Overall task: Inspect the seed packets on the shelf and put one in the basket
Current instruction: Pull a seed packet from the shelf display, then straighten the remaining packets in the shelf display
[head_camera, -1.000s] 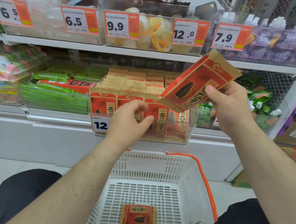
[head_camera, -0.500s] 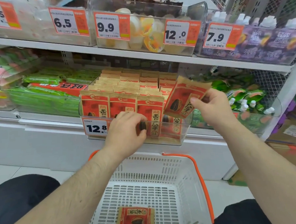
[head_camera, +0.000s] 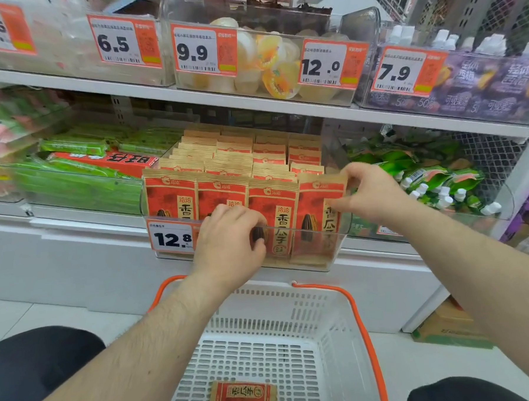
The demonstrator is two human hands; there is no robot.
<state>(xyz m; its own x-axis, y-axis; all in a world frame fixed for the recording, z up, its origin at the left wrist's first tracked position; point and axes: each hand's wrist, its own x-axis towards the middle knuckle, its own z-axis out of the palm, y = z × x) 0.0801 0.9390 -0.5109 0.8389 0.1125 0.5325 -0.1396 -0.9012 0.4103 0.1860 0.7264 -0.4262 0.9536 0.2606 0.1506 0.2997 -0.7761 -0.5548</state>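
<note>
Nearby: green pkts (head_camera: 81, 179) (clear bin (head_camera: 336, 251))

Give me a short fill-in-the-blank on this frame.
1. The right hand pinches the front-row seed packet at its ____ right corner.
2. The price tag on the seed bin reads ____.
3. The white basket holds ____ seed packet.
Missing: top; 12.8; one

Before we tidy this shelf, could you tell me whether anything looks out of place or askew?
One red box lies flat and upside down among the green packs in the left bin. The seed packet pinched by the right hand stands level with its row. Nothing is spilled.
</note>
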